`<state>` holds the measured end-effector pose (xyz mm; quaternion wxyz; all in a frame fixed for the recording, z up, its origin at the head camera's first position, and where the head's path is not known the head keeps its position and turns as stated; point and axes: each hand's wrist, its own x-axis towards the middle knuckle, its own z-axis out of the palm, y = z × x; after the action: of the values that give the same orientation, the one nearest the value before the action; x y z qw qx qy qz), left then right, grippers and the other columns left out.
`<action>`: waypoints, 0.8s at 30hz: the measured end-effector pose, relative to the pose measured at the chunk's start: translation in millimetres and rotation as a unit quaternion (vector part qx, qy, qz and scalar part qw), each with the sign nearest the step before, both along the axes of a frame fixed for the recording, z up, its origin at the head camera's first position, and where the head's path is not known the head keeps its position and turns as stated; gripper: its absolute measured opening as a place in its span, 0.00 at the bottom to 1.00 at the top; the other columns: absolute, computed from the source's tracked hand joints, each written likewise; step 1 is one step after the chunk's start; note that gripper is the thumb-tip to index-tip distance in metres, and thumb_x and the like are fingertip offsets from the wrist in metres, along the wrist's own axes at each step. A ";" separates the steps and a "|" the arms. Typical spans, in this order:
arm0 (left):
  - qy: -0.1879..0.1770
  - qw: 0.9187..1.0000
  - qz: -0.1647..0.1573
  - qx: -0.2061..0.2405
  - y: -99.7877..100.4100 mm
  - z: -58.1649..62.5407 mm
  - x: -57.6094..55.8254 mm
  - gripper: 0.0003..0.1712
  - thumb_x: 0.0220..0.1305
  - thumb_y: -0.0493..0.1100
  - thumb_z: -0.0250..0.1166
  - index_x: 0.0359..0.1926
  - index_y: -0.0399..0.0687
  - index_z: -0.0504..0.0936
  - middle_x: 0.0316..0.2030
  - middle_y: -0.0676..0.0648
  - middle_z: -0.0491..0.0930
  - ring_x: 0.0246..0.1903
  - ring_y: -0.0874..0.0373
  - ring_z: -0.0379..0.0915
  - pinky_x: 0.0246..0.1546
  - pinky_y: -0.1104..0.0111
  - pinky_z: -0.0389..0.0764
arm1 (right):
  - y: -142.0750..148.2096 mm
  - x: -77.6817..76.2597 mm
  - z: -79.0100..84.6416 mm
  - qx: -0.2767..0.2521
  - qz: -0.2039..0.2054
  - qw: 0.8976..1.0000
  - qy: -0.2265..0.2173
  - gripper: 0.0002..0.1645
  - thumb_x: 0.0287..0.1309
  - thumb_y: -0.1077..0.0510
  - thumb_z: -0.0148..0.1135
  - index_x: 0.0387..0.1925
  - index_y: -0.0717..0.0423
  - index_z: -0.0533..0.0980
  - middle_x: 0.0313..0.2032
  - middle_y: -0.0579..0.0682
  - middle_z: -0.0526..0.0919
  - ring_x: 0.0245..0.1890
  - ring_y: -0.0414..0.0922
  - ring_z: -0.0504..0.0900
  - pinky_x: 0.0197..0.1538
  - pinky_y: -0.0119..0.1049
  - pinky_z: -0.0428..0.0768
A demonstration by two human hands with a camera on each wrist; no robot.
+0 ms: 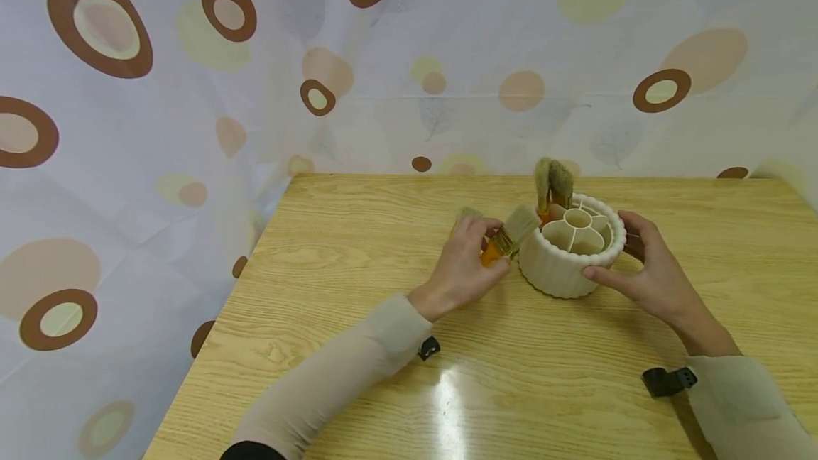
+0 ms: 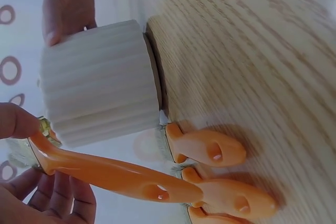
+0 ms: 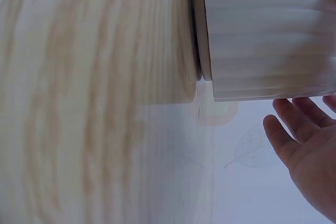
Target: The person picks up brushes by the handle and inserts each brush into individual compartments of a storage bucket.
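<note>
My left hand pinches a paintbrush near its metal band, thumb on one side and fingers on the other. Its pale bristles point up beside the left wall of a cream, ribbed round organizer. That organizer has several compartments around a central ring, and two paintbrushes stand bristles up at its back left. On the organizer's right side, my right hand holds it with the thumb at the front and fingers around the far side.
Several more orange-handled paintbrushes lie on the wooden table beside the organizer, mostly hidden behind my left hand in the head view. A patterned cloth hangs behind the table and down its left side.
</note>
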<state>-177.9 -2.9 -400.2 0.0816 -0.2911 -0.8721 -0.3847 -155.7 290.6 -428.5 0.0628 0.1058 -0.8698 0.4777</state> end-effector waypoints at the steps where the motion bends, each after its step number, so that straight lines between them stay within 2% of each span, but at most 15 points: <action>1: 0.003 1.000 -0.001 0.002 0.9 0.3 0.1 0.27 0.56 0.40 0.64 0.58 0.40 0.71 0.43 0.48 0.69 0.37 0.56 0.69 0.33 0.79 0.69 | 0.0 -0.2 -0.2 0.000 0.000 1.000 0.001 0.60 0.47 0.61 0.74 0.74 0.50 0.45 0.66 0.59 0.57 0.61 0.62 0.62 0.51 0.25 0.63; 6: 0.012 1.000 -0.003 0.009 5.5 2.4 0.2 0.27 0.56 0.40 0.64 0.58 0.41 0.71 0.44 0.47 0.70 0.35 0.59 0.67 0.33 0.79 0.68 | 0.3 -0.5 -0.8 0.001 -0.001 1.000 0.002 0.60 0.47 0.61 0.74 0.74 0.49 0.45 0.65 0.59 0.57 0.60 0.61 0.62 0.50 0.23 0.63; 12: 0.022 1.000 -0.005 0.012 11.1 6.8 -0.1 0.27 0.57 0.41 0.64 0.58 0.41 0.70 0.45 0.47 0.70 0.38 0.56 0.71 0.35 0.81 0.69 | -1.1 0.8 1.4 0.001 0.002 1.000 0.004 0.60 0.48 0.61 0.74 0.74 0.49 0.45 0.66 0.59 0.57 0.60 0.62 0.62 0.49 0.22 0.63; 16: 0.031 0.999 -0.012 0.022 15.6 10.2 -0.5 0.27 0.57 0.40 0.64 0.58 0.41 0.70 0.45 0.46 0.70 0.38 0.58 0.70 0.37 0.82 0.68 | -1.9 1.3 2.5 0.000 0.003 1.000 0.006 0.60 0.48 0.61 0.73 0.74 0.50 0.46 0.66 0.60 0.56 0.60 0.63 0.62 0.49 0.21 0.63; 24: 0.033 0.999 -0.021 0.031 24.7 16.4 1.1 0.27 0.58 0.42 0.64 0.58 0.40 0.70 0.45 0.47 0.69 0.38 0.58 0.70 0.37 0.81 0.69 | -0.1 -1.2 -3.5 -0.001 0.004 1.000 0.023 0.60 0.46 0.63 0.74 0.73 0.49 0.47 0.65 0.58 0.58 0.59 0.60 0.63 0.50 0.19 0.62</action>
<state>-176.7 21.8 -383.8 0.1113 -0.3195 -0.8504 -0.4030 -157.0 290.5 -431.9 0.0809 0.1196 -0.8674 0.4762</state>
